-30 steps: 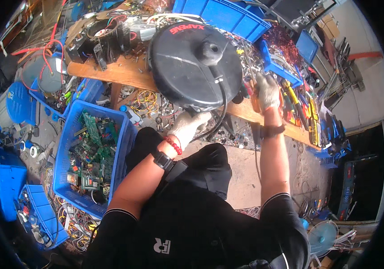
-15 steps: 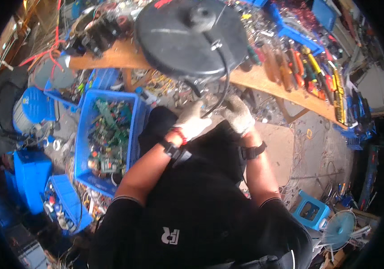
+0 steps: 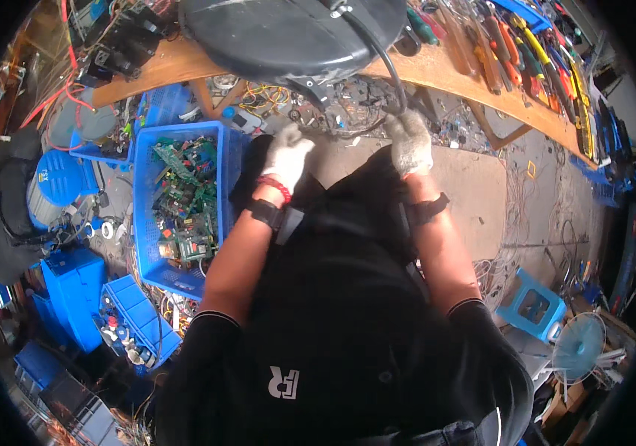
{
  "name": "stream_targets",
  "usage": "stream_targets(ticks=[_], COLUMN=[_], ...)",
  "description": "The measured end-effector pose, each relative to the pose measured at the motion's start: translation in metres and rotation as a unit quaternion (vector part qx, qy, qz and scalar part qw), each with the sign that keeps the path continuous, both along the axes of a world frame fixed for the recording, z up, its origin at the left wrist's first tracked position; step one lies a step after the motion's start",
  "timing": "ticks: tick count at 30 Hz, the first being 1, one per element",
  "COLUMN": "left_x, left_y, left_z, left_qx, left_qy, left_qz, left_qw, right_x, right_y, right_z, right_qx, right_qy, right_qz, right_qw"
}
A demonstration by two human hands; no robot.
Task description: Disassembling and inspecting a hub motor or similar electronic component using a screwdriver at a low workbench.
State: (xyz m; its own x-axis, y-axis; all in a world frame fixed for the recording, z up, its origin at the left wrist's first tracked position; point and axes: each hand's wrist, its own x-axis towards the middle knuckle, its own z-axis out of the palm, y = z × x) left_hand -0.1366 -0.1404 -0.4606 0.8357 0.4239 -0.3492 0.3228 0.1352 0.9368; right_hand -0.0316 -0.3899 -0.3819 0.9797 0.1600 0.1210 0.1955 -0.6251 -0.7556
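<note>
A large black disc-shaped housing (image 3: 288, 37) rests on the wooden bench, overhanging its near edge. From it a thick black cable (image 3: 388, 65) curves down to my right hand (image 3: 410, 143), which wears a pale knit glove and is closed around it. A thinner dark stretch seems to run on from there toward my left hand (image 3: 288, 157). That hand, gloved too and with a red band at the wrist, is held above my left knee with its fingers curled. Whatever it grips is too small and blurred to name.
Screwdrivers and pliers (image 3: 518, 56) line the right of the wooden bench (image 3: 452, 88). A blue crate (image 3: 139, 215) of green circuit boards stands left of my legs. Small scraps litter the floor under the bench. A light-blue stool (image 3: 533, 306) and a fan (image 3: 579, 346) stand lower right.
My hands have moved apart, the left to the left and the right slightly to the right and up. The view has shifted, so the bench and housing sit higher in the picture.
</note>
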Motion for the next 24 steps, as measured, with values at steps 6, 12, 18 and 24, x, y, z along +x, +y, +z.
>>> stream_targets(ticks=[6,12,18,24], left_x=[0.003,-0.003,-0.003,0.001], left_y=[0.024,0.029,0.044,0.046], left_z=[0.031,0.049,0.112,0.153], left_qx=[-0.046,-0.153,-0.178,-0.015], left_qy=[0.007,-0.045,-0.17,-0.188], left_qz=[0.012,0.028,-0.001,-0.046], left_qw=[0.999,0.987,0.969,0.981], right_x=[0.011,0.014,0.004,0.004], right_y=[-0.014,-0.031,-0.015,-0.011], right_z=[0.019,0.012,0.03,0.03], right_qx=[0.1,-0.005,-0.068,-0.09], right_qy=[-0.004,0.003,0.006,0.009], right_qz=[-0.034,-0.014,0.005,0.011], right_qw=[0.994,1.0,0.998,0.996])
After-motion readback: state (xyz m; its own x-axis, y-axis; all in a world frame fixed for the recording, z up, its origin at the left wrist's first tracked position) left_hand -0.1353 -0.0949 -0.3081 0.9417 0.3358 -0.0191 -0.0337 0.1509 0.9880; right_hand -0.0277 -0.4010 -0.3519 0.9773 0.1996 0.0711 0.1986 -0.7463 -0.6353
